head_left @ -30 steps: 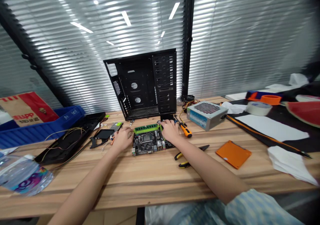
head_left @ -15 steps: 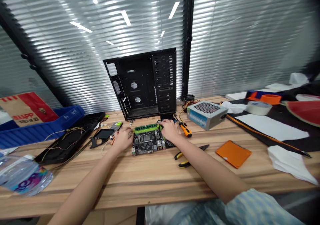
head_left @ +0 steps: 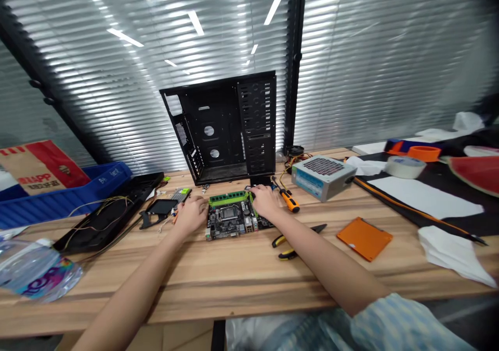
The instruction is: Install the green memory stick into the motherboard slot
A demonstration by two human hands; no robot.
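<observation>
A small dark motherboard (head_left: pixel 230 220) lies flat on the wooden table (head_left: pixel 234 278), with a green memory stick (head_left: pixel 228 198) along its far edge. My left hand (head_left: pixel 192 213) rests against the board's left edge with its fingers curled by the left end of the stick. My right hand (head_left: pixel 265 201) lies on the board's right side, fingers bent down at the stick's right end. What the fingertips press or hold is too small to make out. An empty black computer case (head_left: pixel 226 127) stands upright just behind the board.
A grey power supply (head_left: pixel 323 177) and an orange-handled screwdriver (head_left: pixel 288 200) sit right of the board. Pliers (head_left: pixel 296 239) and an orange plate (head_left: pixel 364 237) lie nearer me. A black side panel (head_left: pixel 109 218), a blue bin (head_left: pixel 58 195) and a plastic bag (head_left: pixel 35 275) are on the left.
Both hands stay at the ends of the memory stick. The view has tilted down a little; nothing on the table has moved.
</observation>
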